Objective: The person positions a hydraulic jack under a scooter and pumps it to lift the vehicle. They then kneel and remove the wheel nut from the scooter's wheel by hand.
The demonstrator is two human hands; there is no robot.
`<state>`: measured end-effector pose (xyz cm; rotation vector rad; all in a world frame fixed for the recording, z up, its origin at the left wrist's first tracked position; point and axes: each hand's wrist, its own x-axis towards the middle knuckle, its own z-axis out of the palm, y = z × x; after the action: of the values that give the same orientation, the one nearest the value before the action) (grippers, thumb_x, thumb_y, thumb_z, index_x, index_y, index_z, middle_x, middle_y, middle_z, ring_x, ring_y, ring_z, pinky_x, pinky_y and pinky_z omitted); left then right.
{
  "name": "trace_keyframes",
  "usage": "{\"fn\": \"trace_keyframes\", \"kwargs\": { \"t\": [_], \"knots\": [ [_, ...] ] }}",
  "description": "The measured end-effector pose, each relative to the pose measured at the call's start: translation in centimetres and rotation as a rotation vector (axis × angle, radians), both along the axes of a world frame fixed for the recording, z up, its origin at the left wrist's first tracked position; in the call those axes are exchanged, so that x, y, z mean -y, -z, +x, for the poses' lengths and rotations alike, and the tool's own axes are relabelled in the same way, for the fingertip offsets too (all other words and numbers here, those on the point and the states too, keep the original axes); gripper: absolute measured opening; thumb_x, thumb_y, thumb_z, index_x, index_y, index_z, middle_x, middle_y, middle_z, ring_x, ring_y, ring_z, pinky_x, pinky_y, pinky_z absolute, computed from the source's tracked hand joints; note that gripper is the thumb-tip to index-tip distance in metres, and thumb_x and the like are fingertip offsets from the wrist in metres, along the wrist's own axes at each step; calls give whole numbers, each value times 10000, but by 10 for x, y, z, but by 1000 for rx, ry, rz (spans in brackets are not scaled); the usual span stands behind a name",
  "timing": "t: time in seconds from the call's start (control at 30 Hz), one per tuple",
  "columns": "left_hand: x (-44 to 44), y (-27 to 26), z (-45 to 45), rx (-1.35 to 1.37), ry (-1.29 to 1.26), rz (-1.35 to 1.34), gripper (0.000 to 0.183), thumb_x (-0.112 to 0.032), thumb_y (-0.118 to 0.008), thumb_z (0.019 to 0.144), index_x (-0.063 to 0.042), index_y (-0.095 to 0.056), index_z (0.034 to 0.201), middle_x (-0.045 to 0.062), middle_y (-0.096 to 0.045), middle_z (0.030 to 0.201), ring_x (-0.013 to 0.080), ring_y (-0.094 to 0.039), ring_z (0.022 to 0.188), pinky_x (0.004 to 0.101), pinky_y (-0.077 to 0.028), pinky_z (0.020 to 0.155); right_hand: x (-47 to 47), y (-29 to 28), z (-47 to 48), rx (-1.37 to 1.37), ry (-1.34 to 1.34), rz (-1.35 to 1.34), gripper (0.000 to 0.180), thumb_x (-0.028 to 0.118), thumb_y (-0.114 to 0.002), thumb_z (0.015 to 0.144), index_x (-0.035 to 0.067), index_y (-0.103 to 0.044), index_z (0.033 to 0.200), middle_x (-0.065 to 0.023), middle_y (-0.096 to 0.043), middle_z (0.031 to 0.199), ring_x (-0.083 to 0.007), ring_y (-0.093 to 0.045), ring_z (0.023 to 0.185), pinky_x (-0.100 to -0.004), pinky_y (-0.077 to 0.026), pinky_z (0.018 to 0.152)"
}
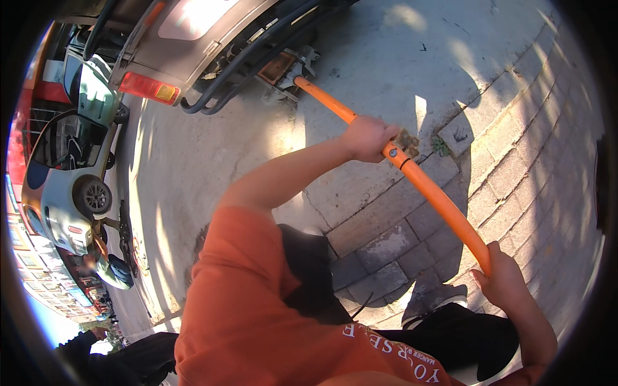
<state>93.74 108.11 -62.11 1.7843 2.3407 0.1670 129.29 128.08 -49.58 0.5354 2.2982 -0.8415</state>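
Observation:
My left hand (369,138) grips the upper part of a long orange handle (437,200), just beyond a bolted joint in the tube. Lower down, my right hand (504,280) is wrapped around the near end of the same handle, by my right side. The handle slopes away to a floor jack (282,70) with a worn, rusty-looking body. That jack sits on the concrete at the rear of a grey-brown vehicle (178,55), close to its dark tubular bumper (219,89). Whether the jack touches the underside is hidden.
Concrete (203,144) meets paving bricks (512,178) along a diagonal joint, beside a small weed (440,145). A light-coloured car (72,188) with an open door stands at left. Near its wheel a person (113,270) crouches; another person in black (130,354) is at lower left.

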Motion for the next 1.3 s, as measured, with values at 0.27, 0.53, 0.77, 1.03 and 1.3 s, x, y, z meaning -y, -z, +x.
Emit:
{"fn": "trace_keyframes", "kwargs": {
  "t": [0.27,0.53,0.77,1.03,1.3],
  "knots": [
    [-2,6,13,37,71,-192,408,-292,-740,725,-108,-541,1031,87,-599,968,290,-575,992,414,-467,811,-12,83,16,-66,-53,45,344,138,-650,847,10,-409,1056,-253,-629,782,-461,-622,756,-528,-488,661],
    [1,10,64,158,325,197,595,-342,-741,747,-52,-508,1211,124,-527,1212,325,-488,1150,421,-400,987,-23,111,8,120,-74,-29,420,208,-678,832,-17,-425,1081,-276,-625,843,-455,-627,846,-512,-490,725],
    [-21,-26,91,256,416,575,608,-389,-723,742,-46,-498,1191,120,-546,1107,305,-524,1054,409,-424,912,-10,0,-17,-36,-107,-71,403,212,-688,824,-4,-431,1046,-246,-614,773,-463,-611,708,-512,-476,598],
    [-3,38,91,206,349,260,672,-429,-720,768,-26,-488,1253,158,-542,1145,314,-508,1094,428,-418,934,-22,259,39,-20,-58,15,462,319,-655,863,-20,-432,1083,-271,-633,847,-458,-633,839,-517,-497,720],
    [9,26,63,-23,211,498,559,-300,-756,650,-75,-556,1121,88,-574,1051,277,-548,1028,398,-424,929,-10,11,-11,-113,49,-220,383,246,-713,819,7,-487,1013,-187,-630,689,-399,-642,675,-461,-502,610]
  ]
}}
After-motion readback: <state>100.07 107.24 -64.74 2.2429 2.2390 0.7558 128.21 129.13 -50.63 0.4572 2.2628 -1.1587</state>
